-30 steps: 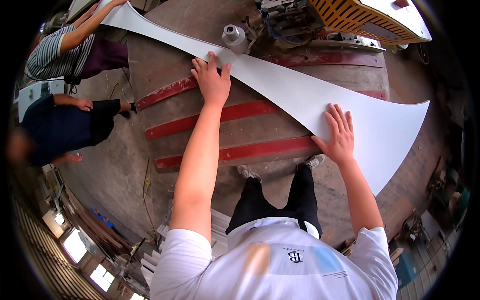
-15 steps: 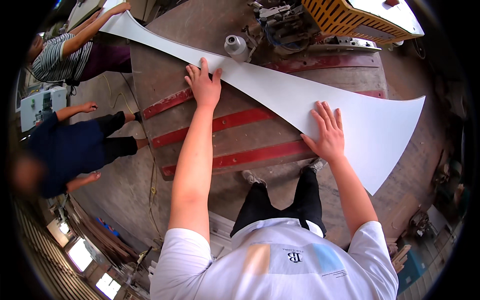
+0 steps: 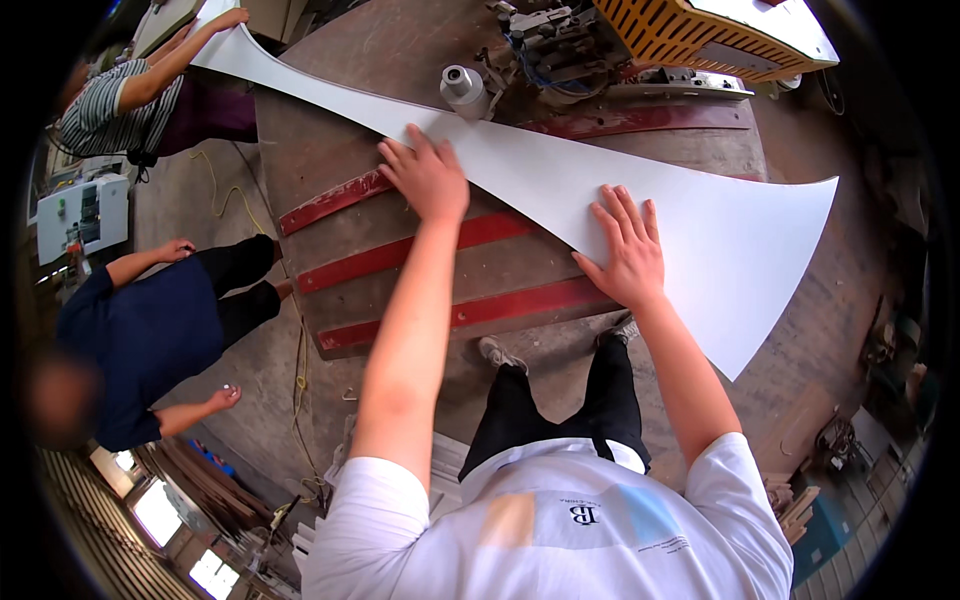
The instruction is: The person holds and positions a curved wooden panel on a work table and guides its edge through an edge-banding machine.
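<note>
1. Since the earlier frame, both hands have slid along the white panel (image 3: 640, 200): the left hand (image 3: 428, 176) now sits a little further right, and the right hand (image 3: 624, 250) has moved left and further from the person.
2. The left hand lies flat with fingers spread apart, its fingertips on the near edge of the panel and its palm over the worn brown worktable (image 3: 330, 150).
3. The right hand presses palm-down on the panel's wide right part, fingers spread and gripping nothing.
4. The panel lies across the table from far left to right, narrow in the middle, its right end jutting past the table's edge.
5. A grey roller (image 3: 463, 88) stands just beyond the panel, beside a machine with an orange slotted cover (image 3: 700, 30).
6. Red strips (image 3: 400, 250) run across the tabletop near the person.
7. At the far left, a co-worker's hand (image 3: 230, 18) holds the panel's other end, and another person in dark blue (image 3: 140, 330) crouches on the floor to the left.
</note>
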### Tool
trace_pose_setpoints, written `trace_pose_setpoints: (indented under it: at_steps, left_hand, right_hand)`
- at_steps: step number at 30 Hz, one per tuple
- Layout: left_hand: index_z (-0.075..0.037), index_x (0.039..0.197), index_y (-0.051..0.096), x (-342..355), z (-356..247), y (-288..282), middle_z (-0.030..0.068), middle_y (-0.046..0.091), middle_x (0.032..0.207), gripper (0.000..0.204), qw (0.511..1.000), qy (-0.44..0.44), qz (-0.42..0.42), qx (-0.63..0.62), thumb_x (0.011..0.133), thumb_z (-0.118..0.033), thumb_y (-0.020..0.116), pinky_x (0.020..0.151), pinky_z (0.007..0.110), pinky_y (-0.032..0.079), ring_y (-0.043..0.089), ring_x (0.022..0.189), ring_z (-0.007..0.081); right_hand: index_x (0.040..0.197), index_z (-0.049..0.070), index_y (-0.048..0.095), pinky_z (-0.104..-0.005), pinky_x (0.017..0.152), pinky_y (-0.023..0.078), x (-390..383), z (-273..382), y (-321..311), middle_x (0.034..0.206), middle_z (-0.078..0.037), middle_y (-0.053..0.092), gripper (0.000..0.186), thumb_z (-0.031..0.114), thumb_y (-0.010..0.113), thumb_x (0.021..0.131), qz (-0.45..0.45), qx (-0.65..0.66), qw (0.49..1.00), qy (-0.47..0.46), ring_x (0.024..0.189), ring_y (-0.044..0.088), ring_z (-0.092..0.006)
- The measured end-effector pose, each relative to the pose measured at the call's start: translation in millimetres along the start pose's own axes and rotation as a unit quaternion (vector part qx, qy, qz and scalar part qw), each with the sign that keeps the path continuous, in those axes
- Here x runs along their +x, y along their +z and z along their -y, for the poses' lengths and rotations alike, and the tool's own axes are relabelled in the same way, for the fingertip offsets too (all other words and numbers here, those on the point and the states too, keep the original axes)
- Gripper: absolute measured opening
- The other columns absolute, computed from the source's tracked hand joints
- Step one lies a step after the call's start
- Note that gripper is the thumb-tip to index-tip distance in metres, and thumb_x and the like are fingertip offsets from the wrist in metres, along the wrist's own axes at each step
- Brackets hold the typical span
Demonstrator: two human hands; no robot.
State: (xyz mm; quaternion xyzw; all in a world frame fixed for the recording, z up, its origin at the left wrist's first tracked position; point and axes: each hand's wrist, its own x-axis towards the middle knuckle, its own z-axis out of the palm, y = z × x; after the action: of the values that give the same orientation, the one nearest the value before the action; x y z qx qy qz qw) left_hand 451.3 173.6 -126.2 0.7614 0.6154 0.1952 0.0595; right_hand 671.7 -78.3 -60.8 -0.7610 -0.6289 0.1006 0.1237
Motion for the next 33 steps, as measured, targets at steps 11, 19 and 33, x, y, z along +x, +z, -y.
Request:
trace_pose_setpoints:
  at_steps: [11,19,33]
  left_hand:
    - [0.011,0.165,0.026,-67.5,-77.7,-9.6,0.0560,0.014,0.164,0.074,1.000,-0.027,0.011,0.009,0.111,-0.034,0.049,0.131,0.070,0.010,0.009,0.159,0.0701]
    - [0.007,0.166,0.027,-55.3,-49.8,-12.4,0.0555,0.017,0.163,0.072,0.999,-0.020,0.012,0.030,0.112,-0.036,0.048,0.130,0.072,0.009,0.011,0.157,0.0718]
    - [0.005,0.167,0.028,-33.1,-21.7,-15.2,0.0562,0.018,0.163,0.071,1.000,-0.001,0.020,0.017,0.113,-0.037,0.047,0.131,0.070,0.005,0.009,0.159,0.0691]
  right_hand:
    - [0.154,0.012,0.056,-0.0586,0.136,0.021,16.9,16.5,6.3,0.175,-0.008,0.042,0.078,0.054,0.079,0.092,-0.009,0.003,1.000,-0.017,0.164,0.034,-0.0270]
    - [0.150,0.006,0.059,-0.0565,0.132,0.029,-61.9,-84.7,-30.4,0.165,-0.019,0.054,0.066,0.031,0.080,0.093,-0.122,0.099,0.986,0.049,0.158,0.045,-0.0394]
    - [0.155,0.004,0.054,-0.0587,0.134,0.024,-179.0,-154.6,-37.9,0.168,-0.019,0.050,0.068,0.034,0.073,0.098,-0.066,-0.055,0.990,0.115,0.161,0.040,-0.0394]
